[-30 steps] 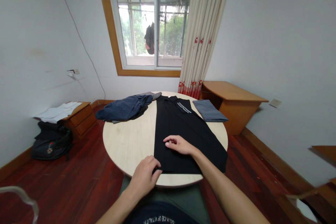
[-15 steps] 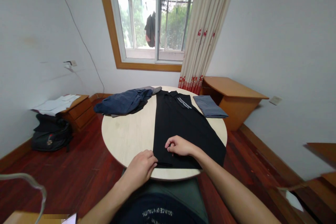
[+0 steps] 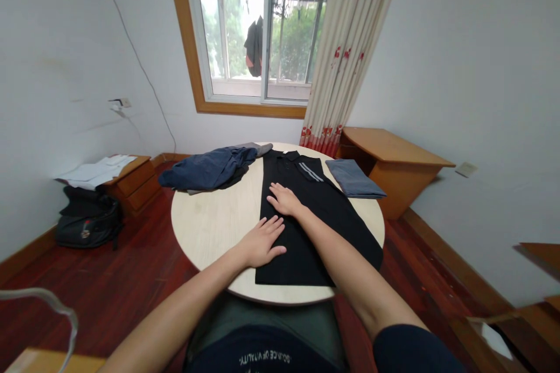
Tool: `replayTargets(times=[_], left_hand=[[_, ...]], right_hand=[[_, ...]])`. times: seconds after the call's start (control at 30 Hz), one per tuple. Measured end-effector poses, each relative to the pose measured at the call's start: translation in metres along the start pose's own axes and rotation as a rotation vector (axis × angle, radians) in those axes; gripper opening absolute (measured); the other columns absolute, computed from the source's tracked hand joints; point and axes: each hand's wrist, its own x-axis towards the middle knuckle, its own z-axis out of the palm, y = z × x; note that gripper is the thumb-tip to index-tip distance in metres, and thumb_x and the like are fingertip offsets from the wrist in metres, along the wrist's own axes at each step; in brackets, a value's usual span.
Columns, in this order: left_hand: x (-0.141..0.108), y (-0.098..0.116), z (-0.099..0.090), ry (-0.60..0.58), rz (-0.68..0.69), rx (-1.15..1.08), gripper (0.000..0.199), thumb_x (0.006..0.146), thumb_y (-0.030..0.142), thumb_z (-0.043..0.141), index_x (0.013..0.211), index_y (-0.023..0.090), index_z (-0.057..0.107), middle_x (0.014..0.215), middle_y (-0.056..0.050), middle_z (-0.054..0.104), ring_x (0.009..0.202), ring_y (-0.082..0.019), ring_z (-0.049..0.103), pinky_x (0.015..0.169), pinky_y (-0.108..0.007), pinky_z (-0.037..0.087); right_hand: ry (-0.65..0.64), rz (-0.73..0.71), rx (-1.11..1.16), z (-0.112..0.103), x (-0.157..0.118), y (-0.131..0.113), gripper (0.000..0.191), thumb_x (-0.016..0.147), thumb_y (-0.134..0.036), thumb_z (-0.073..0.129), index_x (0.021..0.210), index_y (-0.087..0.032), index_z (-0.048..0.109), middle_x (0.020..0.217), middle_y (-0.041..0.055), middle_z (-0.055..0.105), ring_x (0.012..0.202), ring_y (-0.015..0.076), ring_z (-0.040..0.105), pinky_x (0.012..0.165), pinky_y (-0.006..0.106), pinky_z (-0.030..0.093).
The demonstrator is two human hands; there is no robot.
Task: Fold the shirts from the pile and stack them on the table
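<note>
A black polo shirt [image 3: 315,227] lies spread on the round table [image 3: 205,221], its collar toward the window and its hem near me. One side is folded in, with a grey-striped sleeve [image 3: 310,172] showing on top. My left hand [image 3: 263,242] rests flat with fingers spread on the shirt's left edge. Farther up, my right hand [image 3: 284,199] lies palm down on the shirt, fingers stretched out. Neither hand grips the cloth.
A heap of dark blue clothes [image 3: 210,168] sits at the table's far left. A folded grey garment [image 3: 355,178] lies at the far right. Beyond stand a wooden desk [image 3: 398,148] and a curtain [image 3: 345,58]. A black bag [image 3: 87,221] is on the floor at left.
My left hand has let go of the shirt's near left corner, opened and moved up the edge. My right hand has uncurled and slid farther up the shirt.
</note>
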Motion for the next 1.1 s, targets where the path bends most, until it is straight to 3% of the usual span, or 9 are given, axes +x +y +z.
replayTargets(times=[0.2,0.53,0.83,1.1], left_hand=[[-0.008,0.002,0.013,-0.035,0.055,0.039,0.074,0.098,0.059,0.039,0.155,0.013,0.030,0.162,-0.016,0.025,0.152,-0.030,0.015,0.122,-0.048,0.014],[-0.017,0.013,0.009,-0.052,0.082,0.030,0.074,0.098,0.057,0.039,0.155,0.011,0.031,0.162,-0.016,0.024,0.152,-0.031,0.016,0.122,-0.049,0.015],[-0.020,0.012,0.012,0.015,0.096,-0.019,0.074,0.098,0.060,0.038,0.156,0.014,0.031,0.162,-0.014,0.027,0.151,-0.031,0.019,0.122,-0.049,0.018],[-0.020,0.012,0.012,0.025,0.093,-0.036,0.074,0.098,0.062,0.039,0.156,0.018,0.030,0.162,-0.013,0.027,0.151,-0.030,0.020,0.121,-0.050,0.018]], right_hand=[[-0.070,0.028,-0.012,0.018,0.005,0.011,0.067,0.102,-0.053,0.026,0.158,-0.017,0.026,0.165,0.0065,0.018,0.153,0.0209,0.012,0.123,0.043,0.008],[-0.093,0.134,-0.033,0.018,0.033,0.021,0.075,0.100,-0.061,0.023,0.159,-0.015,0.020,0.167,0.0080,0.012,0.154,0.0218,0.008,0.122,0.047,0.007],[-0.061,0.186,-0.049,0.017,0.064,0.036,0.075,0.100,-0.061,0.021,0.159,-0.015,0.019,0.167,0.0094,0.011,0.154,0.0212,0.008,0.122,0.046,0.007],[-0.048,0.155,-0.034,0.020,0.051,0.031,0.075,0.100,-0.062,0.021,0.158,-0.016,0.023,0.166,0.0099,0.014,0.154,0.0217,0.010,0.122,0.047,0.008]])
